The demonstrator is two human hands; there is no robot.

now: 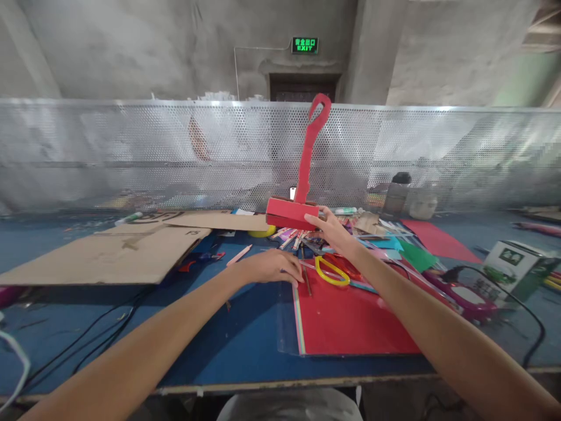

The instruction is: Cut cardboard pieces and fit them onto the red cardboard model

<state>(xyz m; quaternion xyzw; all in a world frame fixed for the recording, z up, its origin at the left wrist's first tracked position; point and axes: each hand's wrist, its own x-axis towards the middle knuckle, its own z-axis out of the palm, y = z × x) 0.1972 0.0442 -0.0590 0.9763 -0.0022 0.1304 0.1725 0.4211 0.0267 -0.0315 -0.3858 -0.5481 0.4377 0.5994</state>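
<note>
My right hand [329, 229] grips the right end of a red paper box [290, 213] held just above the blue table [210, 339]. A tall red paper strip with a loop at its top [310, 146] rises from the box. My left hand [270, 266] lies palm down on the table, fingers flat, touching the left edge of a stack of red paper sheets [350, 318]. Yellow-handled scissors [332, 270] lie on the sheets between the two hands. Pens and coloured paper scraps [302, 237] are heaped under the box.
Flat brown cardboard [105, 257] covers the left of the table, with black cables [100, 333] in front. A white and green carton [515, 266], a purple tool [460, 292], a grey bottle [397, 196] and red paper [438, 240] sit on the right. A perforated metal screen [131, 152] backs the table.
</note>
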